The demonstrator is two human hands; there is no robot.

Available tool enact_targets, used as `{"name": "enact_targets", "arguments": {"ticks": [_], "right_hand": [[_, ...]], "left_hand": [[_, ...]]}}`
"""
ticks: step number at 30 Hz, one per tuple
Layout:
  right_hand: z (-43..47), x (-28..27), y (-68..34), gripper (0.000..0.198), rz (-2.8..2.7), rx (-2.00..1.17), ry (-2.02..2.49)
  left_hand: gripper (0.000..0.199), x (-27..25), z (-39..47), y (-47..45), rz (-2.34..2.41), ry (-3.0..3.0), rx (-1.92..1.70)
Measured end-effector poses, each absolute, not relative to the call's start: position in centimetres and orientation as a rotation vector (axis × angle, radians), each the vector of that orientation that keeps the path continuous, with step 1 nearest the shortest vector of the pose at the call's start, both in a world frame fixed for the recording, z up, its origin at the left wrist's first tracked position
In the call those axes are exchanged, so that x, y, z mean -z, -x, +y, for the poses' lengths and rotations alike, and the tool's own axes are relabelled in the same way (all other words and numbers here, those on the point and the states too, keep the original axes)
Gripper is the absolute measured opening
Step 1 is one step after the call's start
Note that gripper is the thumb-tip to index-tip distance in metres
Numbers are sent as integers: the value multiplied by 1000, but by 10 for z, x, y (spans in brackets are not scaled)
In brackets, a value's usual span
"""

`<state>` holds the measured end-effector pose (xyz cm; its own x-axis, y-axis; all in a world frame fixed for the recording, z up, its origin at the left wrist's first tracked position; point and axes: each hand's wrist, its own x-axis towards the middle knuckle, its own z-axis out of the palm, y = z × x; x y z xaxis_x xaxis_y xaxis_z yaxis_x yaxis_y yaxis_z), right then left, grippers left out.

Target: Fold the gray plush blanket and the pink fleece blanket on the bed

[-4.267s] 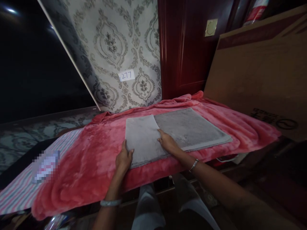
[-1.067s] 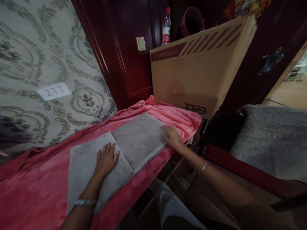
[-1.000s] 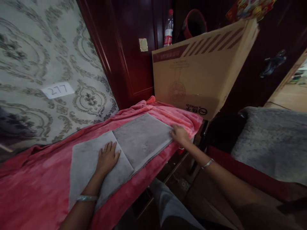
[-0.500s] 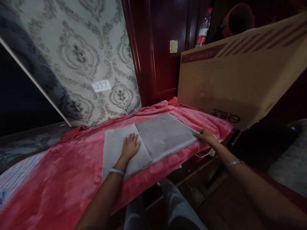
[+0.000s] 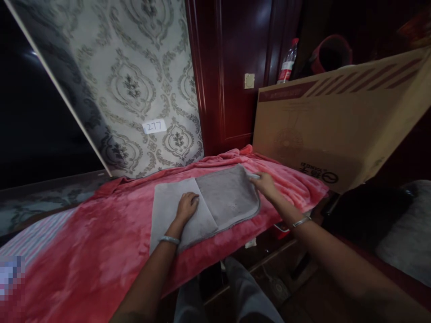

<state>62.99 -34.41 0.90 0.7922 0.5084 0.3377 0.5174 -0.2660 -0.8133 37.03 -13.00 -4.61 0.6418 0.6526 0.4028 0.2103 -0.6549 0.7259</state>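
Observation:
A grey plush cloth (image 5: 224, 190) lies on a pink blanket (image 5: 114, 233), its left part folded over as a paler flap (image 5: 168, 202). My left hand (image 5: 187, 207) rests on this flap near the fold's edge, fingers partly bent but not gripping. With the fingers closed on the far right edge of the cloth, my right hand (image 5: 264, 183) holds that side raised and curling inward. The hand covers part of the edge it grips.
A large cardboard box (image 5: 310, 121) stands at the right behind the blanket, with a red-capped bottle (image 5: 287, 63) at its back. Patterned wallpaper (image 5: 134, 89) and a dark red door (image 5: 232, 112) rise behind. A striped cloth (image 5: 37, 237) shows at left.
My right hand has moved left and away from me, lifting the cloth's right edge and bending it inward. The fingers of my left hand, spread flat before, are now more bent.

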Motion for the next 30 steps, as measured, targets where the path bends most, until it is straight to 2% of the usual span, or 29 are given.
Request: {"name": "enact_targets", "arguments": {"ticks": [2, 5, 8, 12, 18, 23, 27, 30], "right_hand": [[-318, -35, -590, 26, -998, 55, 1967], [-289, -54, -516, 31, -1349, 88, 1972], [-282, -37, -447, 36, -1676, 12, 1904], [-291, 11, -392, 32, -1920, -103, 1888], [-305, 42, -385, 28, -1878, 8, 1951], [-306, 28, -397, 17, -1932, 147, 1933], [-296, 8, -388, 16, -1920, 312, 1772], [-285, 13, -368, 14, -1982, 309, 1692]], "left_hand": [[25, 45, -121, -367, 687, -2000, -894], [46, 39, -110, -356, 679, -1687, -887], [55, 34, -105, -343, 645, -1437, -873], [49, 33, -105, -334, 608, -1223, -871], [52, 33, -103, -341, 709, -1181, -875], [56, 12, -88, -353, 820, -1312, -928], [68, -9, -68, -345, 898, -1445, -992], [70, -9, -56, -324, 1005, -1508, -1000]]}}
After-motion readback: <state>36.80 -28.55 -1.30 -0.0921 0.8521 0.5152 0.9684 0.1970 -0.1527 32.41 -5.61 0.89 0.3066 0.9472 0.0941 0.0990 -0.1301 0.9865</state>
